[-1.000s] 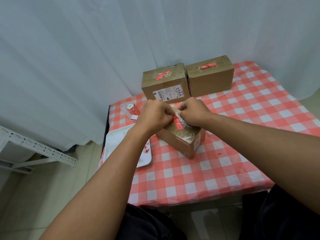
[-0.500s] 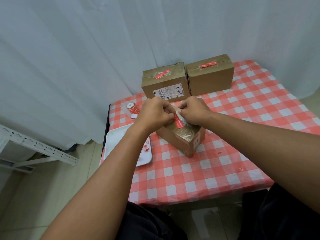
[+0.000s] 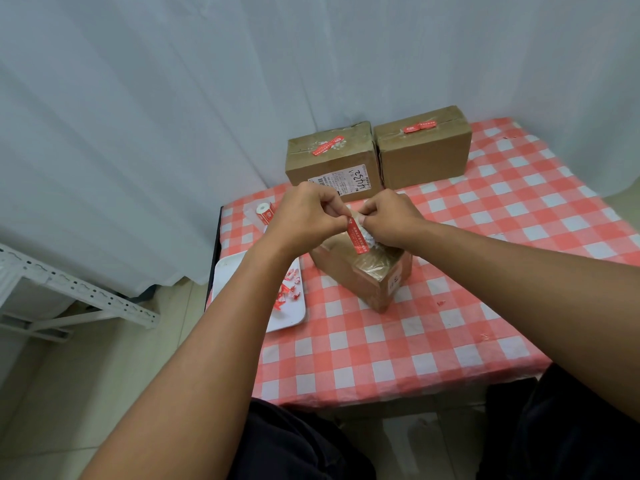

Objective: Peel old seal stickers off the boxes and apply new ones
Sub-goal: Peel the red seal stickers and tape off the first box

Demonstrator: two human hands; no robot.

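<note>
A small cardboard box [image 3: 375,275] sits mid-table, turned at an angle, its top covered in clear tape. A red seal sticker [image 3: 358,237] lies across that top beside white torn residue. My left hand [image 3: 304,216] pinches the sticker's upper end with thumb and fingertips. My right hand [image 3: 389,220] is curled close against it, fingertips at the same end of the sticker. Two larger boxes stand at the back: the left box [image 3: 332,161] has a red seal and a shipping label, the right box [image 3: 424,150] has a red seal on top.
A white tray [image 3: 291,311] with several torn red sticker scraps lies at the table's left edge. A roll of red stickers [image 3: 265,211] lies behind my left hand. The checked tablecloth [image 3: 450,323] has a few red scraps. A white metal rack [image 3: 69,292] stands on the floor at left.
Both hands stay at the sticker's upper end on the small box; the view has shifted slightly. The sticker looks much the same.
</note>
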